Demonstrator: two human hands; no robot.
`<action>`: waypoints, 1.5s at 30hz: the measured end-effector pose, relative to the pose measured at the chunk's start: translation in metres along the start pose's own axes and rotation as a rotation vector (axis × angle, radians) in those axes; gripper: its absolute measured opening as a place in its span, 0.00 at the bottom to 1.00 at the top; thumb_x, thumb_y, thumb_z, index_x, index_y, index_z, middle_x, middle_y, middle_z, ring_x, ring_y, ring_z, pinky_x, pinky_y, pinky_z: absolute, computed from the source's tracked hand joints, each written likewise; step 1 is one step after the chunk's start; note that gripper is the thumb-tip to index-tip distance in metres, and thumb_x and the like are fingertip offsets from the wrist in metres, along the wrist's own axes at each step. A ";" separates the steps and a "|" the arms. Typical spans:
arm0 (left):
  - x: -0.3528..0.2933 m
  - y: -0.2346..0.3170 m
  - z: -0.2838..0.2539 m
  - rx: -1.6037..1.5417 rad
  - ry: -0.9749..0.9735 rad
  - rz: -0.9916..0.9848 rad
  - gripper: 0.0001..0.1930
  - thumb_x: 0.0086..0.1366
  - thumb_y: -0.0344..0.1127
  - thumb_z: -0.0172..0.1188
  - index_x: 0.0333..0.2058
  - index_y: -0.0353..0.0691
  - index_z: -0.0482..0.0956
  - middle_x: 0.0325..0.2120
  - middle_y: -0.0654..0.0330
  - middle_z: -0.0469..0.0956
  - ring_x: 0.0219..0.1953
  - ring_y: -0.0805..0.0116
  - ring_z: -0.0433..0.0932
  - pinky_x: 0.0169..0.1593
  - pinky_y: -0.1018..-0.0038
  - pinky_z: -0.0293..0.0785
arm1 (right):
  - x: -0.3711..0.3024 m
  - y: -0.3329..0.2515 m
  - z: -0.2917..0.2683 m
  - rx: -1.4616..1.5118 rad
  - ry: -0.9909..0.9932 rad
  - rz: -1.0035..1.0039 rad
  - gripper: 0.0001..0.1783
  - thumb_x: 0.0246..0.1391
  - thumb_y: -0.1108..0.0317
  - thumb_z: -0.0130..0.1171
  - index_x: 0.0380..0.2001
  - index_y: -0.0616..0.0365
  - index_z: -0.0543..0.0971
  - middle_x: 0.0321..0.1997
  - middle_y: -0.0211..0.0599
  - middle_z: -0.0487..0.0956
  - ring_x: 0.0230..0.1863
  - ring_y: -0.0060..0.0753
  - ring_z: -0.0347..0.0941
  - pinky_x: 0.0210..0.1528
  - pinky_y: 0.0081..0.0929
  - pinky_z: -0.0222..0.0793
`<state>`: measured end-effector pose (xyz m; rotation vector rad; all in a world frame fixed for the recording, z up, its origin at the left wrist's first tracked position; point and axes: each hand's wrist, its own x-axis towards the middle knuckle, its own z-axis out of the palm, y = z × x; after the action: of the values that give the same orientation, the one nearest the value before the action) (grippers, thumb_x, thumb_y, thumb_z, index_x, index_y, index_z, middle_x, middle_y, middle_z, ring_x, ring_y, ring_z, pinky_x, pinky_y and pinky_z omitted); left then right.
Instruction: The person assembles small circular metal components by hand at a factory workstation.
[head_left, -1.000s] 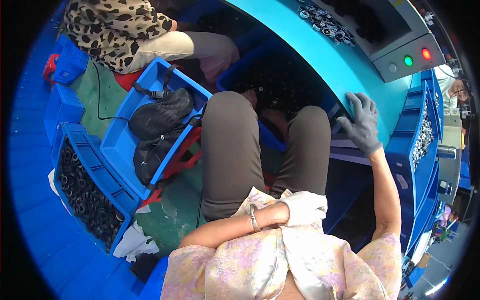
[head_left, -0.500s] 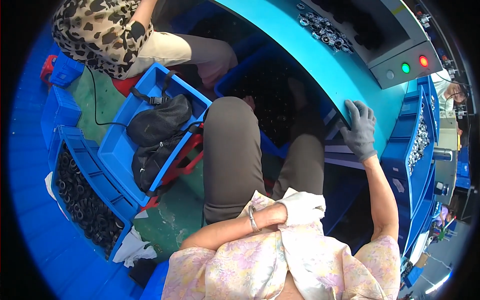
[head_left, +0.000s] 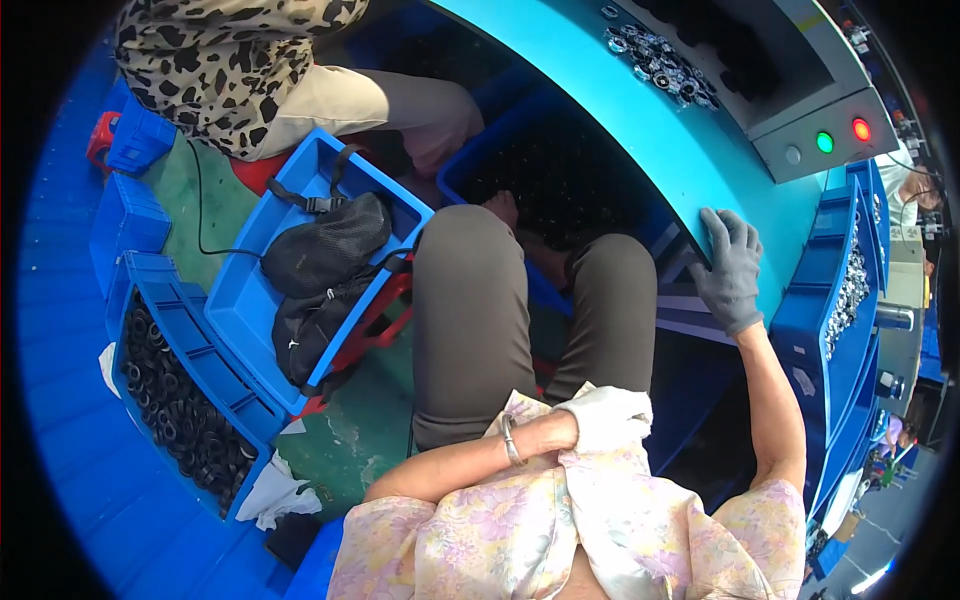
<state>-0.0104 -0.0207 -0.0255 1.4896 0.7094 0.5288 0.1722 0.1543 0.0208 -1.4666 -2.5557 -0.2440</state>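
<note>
My left hand [head_left: 610, 418], in a white glove, rests at the front of my flowered shirt [head_left: 640, 500]. Its fingers are curled inward and closed, and whatever they may hold is hidden. My right hand [head_left: 731, 275], in a grey glove, lies on the edge of the turquoise tabletop [head_left: 640, 130]. Its fingers are spread with the thumb apart, and it holds nothing. Farther along the tabletop is a pile of shiny metal parts [head_left: 665, 70].
A grey machine box [head_left: 830, 140] with green and red lights stands beyond the tabletop. Blue bins [head_left: 820, 330] with small metal parts line the right. On the left, a blue crate [head_left: 235, 310] holds black bags, and a bin [head_left: 185, 410] holds black rings. A seated person [head_left: 240, 80] is nearby.
The view has shifted slightly, and my right knee has swung outward, widening the gap between my legs. Both hands keep their places. The neighbouring person's arm has moved out of sight.
</note>
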 end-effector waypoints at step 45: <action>0.033 0.029 -0.033 0.067 0.016 -0.006 0.13 0.65 0.38 0.52 0.42 0.36 0.78 0.38 0.49 0.77 0.40 0.52 0.77 0.45 0.65 0.71 | 0.027 0.054 -0.031 0.049 0.037 0.023 0.37 0.37 0.68 0.68 0.55 0.46 0.68 0.53 0.42 0.68 0.53 0.50 0.64 0.55 0.46 0.60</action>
<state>-0.0082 0.0270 0.0023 1.5468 0.7506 0.5172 0.2078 0.1965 0.0599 -1.4588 -2.4968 -0.2014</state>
